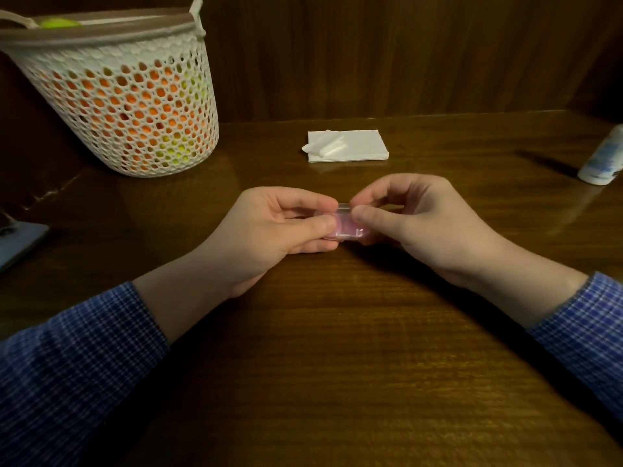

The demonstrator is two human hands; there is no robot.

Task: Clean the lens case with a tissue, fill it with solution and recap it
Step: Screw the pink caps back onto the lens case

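Lens case sits dead centre, low over the table; can't tell if it touches the wood. Its long axis runs 9-to-3, so each of my hands gets one end. Left hand has the 9 o'clock end, thumb on top and fingers curled under, clamped on it. Right hand has the 3 o'clock end; its thumb and forefinger pinch the clear lid edge at approx the case's 12 o'clock side. Lid looks tipped up a bit, so I judge I'm opening it, early in the job. The move turns on the lid hinging up and away from me while left holds the base still.

Case interior: pink, wells look dry but too small to be sure.

Tissue stack at 12 o'clock, well apart from the case, one rolled piece on top. Solution bottle at 2 o'clock by the frame edge, nearer my right hand. Mesh basket at 10 o'clock, orange and yellow stuff inside, irrelevant.
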